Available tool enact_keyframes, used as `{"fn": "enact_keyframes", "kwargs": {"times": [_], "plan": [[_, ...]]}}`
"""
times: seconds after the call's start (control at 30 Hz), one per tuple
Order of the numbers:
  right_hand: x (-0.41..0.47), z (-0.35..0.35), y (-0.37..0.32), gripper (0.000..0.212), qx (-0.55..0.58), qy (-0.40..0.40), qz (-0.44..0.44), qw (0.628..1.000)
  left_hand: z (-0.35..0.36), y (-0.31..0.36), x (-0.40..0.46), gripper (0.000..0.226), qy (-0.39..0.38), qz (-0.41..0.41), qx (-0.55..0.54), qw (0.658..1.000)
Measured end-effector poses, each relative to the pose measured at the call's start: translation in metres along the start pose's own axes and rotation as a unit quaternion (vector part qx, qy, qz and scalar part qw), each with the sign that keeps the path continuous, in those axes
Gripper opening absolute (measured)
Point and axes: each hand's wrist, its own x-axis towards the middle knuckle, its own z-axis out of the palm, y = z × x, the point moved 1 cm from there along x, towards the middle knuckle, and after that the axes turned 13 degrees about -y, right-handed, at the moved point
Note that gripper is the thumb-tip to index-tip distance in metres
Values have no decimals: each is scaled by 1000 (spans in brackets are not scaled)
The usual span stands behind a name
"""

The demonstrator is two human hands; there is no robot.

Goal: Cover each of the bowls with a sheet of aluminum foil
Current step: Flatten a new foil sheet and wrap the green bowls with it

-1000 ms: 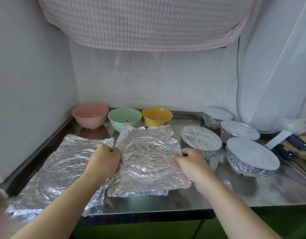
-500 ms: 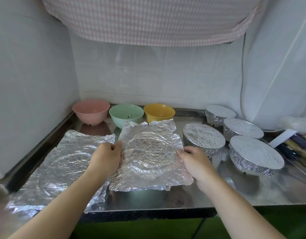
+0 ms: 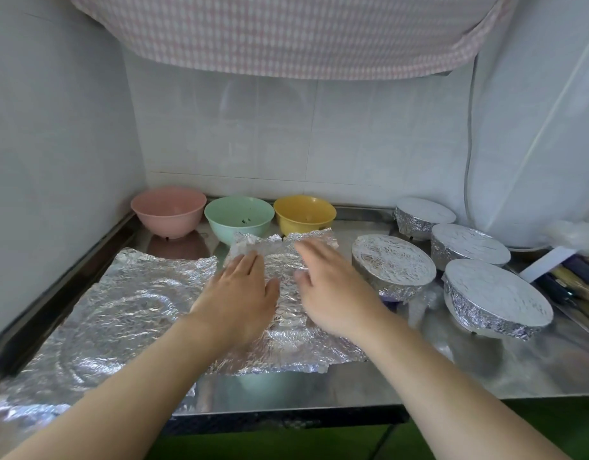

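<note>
Three uncovered bowls stand in a row at the back: a pink bowl (image 3: pixel 168 210), a green bowl (image 3: pixel 239 215) and a yellow bowl (image 3: pixel 304 214). A crinkled foil sheet (image 3: pixel 286 353) lies flat on the steel counter (image 3: pixel 419 376) in front of them. My left hand (image 3: pixel 236 293) and my right hand (image 3: pixel 333 287) both lie flat on this sheet with straight fingers, side by side near its middle. A second foil sheet (image 3: pixel 113 310) lies to the left, its edge under the first. Several foil-covered bowls (image 3: pixel 392 267) stand at the right.
Tiled walls close the left side and the back. A checked cloth (image 3: pixel 286 31) hangs overhead. Utensils with dark handles and a white card (image 3: pixel 565 270) lie at the far right edge. A cable (image 3: pixel 467 161) runs down the right wall.
Both hands have let go of the foil sheet's side edges and moved inward onto its middle, now lying flat on it. The view has shifted closer and slightly forward.
</note>
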Motion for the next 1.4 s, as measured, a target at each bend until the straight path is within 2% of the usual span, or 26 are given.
{"fn": "enact_keyframes", "kwargs": {"times": [0.1,0.23,0.3,0.37,0.43,0.5,0.6,0.7,0.8,0.9,1.0,1.1,1.2,1.3,1.33,1.4], "plan": [[13,22,4,59,-16,-81,5,997,11,-2,5,93,-7,-10,0,1000],[17,37,10,86,-45,-86,36,995,15,3,2,86,9,13,27,1000],[18,41,12,81,-50,-99,45,993,16,2,-2,76,18,0,-47,999],[17,42,12,79,-60,-107,47,991,16,1,-3,73,28,18,-55,998],[17,41,10,83,-78,-109,49,990,13,2,2,81,14,30,-12,999],[18,40,9,72,-68,-112,53,990,4,3,9,91,32,25,-27,999],[17,37,11,66,-61,-115,37,991,1,13,18,91,45,79,84,992],[28,32,14,65,-30,-116,6,993,4,15,19,96,25,76,160,984],[43,26,15,69,0,-122,-5,992,7,10,23,85,52,101,158,981],[47,30,15,67,-23,-111,-10,993,9,3,22,60,68,125,161,977],[45,38,17,83,-84,-108,-13,990,12,13,11,66,72,100,152,981],[45,33,18,62,-92,-109,-19,990,15,26,1,79,55,33,160,985],[39,31,20,63,-58,-113,-9,992,19,23,6,98,26,-5,127,992],[17,38,17,87,-53,-72,-1,996,25,15,14,115,37,-17,70,997],[9,41,16,91,-43,-50,7,998,25,15,14,114,45,-17,52,997],[0,52,14,89,-60,-37,10,997,23,18,12,97,88,-7,0,996]]}}
